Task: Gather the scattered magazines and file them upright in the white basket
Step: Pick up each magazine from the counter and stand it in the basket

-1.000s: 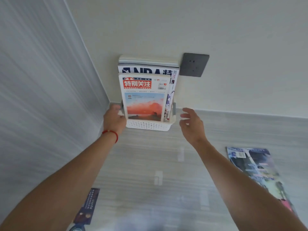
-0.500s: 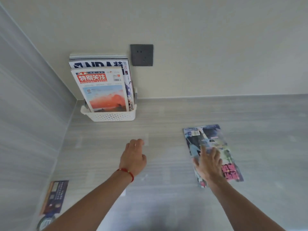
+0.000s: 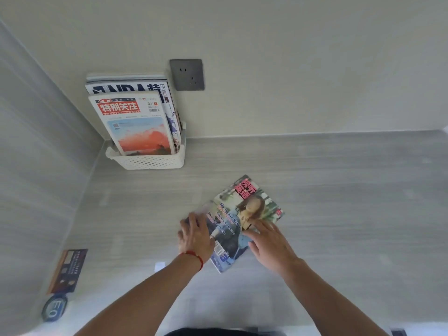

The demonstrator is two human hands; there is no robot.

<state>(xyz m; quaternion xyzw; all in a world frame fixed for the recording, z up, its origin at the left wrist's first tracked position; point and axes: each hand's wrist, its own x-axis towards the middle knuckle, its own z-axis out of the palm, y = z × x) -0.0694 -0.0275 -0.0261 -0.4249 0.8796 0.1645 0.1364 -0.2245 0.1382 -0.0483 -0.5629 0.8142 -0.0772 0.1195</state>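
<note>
Magazine (image 3: 238, 215) with a woman's picture and pink letters on the cover lies at an angle on the grey desk (image 3: 339, 190), near the middle of the view. Both hands are on it. The left hand (image 3: 196, 235) holds its left edge, with the fingers bent over that edge, and a red string (image 3: 194, 257) goes around the wrist. The right hand (image 3: 269, 241) lies flat on the cover, its fingers straight and spread, pressing on the lower right part. I cannot tell if the left edge is lifted from the desk or not.

Further back and to the left, the white basket (image 3: 148, 161) stands in the corner, touching the back wall (image 3: 291, 69) and close to the grey side panel (image 3: 31, 154). Several magazines stand upright in it and lean back on the wall. The front one (image 3: 134, 122) has a red title band and a picture of an orange sky. Behind it is a taller one with big dark letters (image 3: 126, 87), and more edges show behind that.

A dark socket (image 3: 187, 74) is on the wall just to the right of the magazine tops.

On the desk at the far left, well apart from the hands, lies a dark card (image 3: 68, 270) with small print. Just below it is a round blue badge (image 3: 54, 307) with pale letters.
</note>
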